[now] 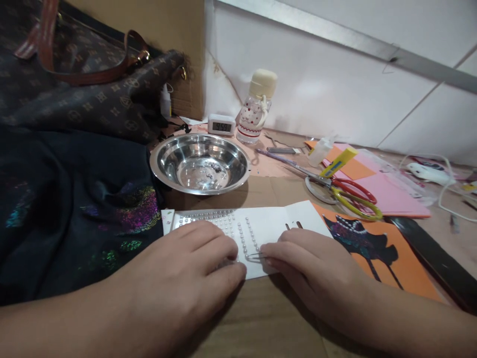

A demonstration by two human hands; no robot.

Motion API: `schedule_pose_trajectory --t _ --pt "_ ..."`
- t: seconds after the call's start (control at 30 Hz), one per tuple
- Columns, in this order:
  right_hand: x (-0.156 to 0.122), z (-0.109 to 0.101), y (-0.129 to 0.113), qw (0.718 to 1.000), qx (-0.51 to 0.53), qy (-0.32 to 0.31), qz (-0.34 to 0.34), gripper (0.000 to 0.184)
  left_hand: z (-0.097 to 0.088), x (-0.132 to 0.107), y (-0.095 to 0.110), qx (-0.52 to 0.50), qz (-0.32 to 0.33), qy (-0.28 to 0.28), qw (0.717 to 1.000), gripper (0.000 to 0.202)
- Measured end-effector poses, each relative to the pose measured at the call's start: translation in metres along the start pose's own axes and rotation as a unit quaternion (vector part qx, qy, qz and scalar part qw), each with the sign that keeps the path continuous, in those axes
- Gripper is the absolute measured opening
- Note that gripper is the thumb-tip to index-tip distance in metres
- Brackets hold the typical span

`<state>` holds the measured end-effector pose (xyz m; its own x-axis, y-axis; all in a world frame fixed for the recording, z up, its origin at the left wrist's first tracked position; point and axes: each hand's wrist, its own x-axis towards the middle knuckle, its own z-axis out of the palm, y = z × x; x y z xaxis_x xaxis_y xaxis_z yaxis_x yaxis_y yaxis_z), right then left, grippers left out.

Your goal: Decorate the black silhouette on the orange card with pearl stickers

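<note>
A white sheet of stick-on pearl beads [257, 226] lies on the wooden table in front of me. My left hand [186, 273] rests palm down on its left part, fingers curled and pressing the sheet flat. My right hand [309, 258] lies on the sheet's right part and pinches thin metal tweezers [255, 257], whose looped tip sits on the bead rows at the sheet's near edge. To the right is an orange card [406, 268] with a dark cut-out figure [363, 243] trimmed with pearls.
A steel bowl [200, 164] stands behind the sheet. Scissors with red and yellow handles [350, 196], a glue bottle [320, 150], pink and orange paper [387, 191], a small clock [221, 125] and a water bottle [257, 107] lie further back. A brown patterned bag [85, 94] and dark cloth [74, 209] fill the left.
</note>
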<state>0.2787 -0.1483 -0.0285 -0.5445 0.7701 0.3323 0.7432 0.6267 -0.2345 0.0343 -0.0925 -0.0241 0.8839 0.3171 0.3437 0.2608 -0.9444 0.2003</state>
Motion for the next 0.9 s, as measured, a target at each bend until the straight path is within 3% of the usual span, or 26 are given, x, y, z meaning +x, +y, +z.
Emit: schedule_pose_trajectory --t 0.27,0.9 --pt "0.0012 -0.0025 -0.0020 1.000 -0.005 -0.001 -0.011 0.016 0.0046 -0.0025 0.0016 -0.001 0.004 0.004 1.000 0.024" --pt "0.0005 -0.0007 0.0017 0.998 -0.016 0.004 -0.059 0.026 0.0043 -0.0055 0.0007 -0.049 -0.012 -0.025 0.998 0.029"
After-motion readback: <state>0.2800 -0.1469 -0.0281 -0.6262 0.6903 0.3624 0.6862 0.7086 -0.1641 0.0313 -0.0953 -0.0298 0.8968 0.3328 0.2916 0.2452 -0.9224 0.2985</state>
